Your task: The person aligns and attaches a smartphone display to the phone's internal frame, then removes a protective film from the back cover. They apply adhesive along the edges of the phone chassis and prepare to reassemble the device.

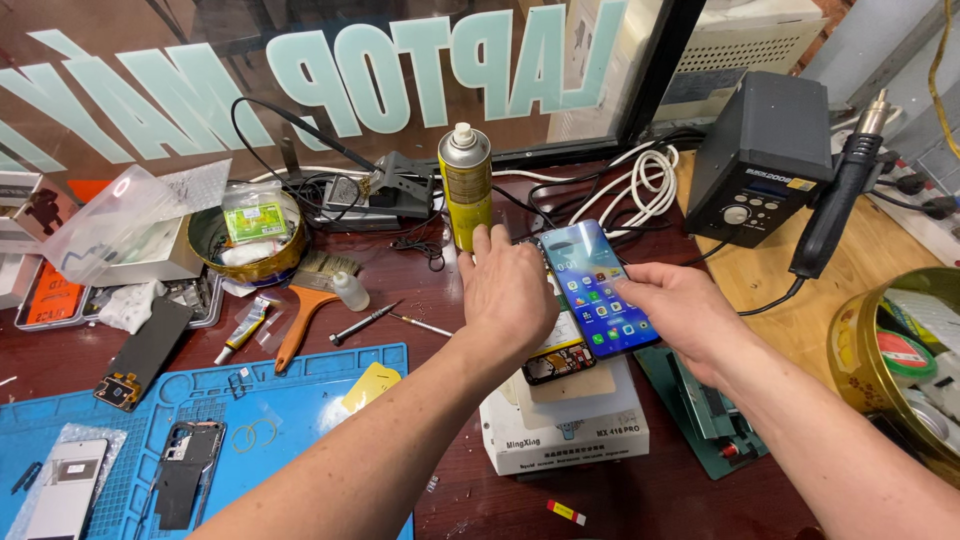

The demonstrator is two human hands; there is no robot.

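Observation:
A smartphone [596, 288] with a lit screen full of app icons is held tilted above a white box-shaped device [566, 425]. My right hand [675, 312] grips its right edge, thumb on the screen side. My left hand [505, 292] touches the phone's left edge, fingers stretched up toward a yellow spray can [466, 188] standing just behind. A dark phone part with a yellow rim [558, 362] lies on the white device under the hands.
A blue work mat [300, 395] at left carries a phone frame [186, 470], a yellow pick [371, 385] and a screen part. A black hot-air station [765, 158] with handpiece [838, 200] stands right. Round gold tins [868, 350], cables, screwdriver [366, 322] lie around.

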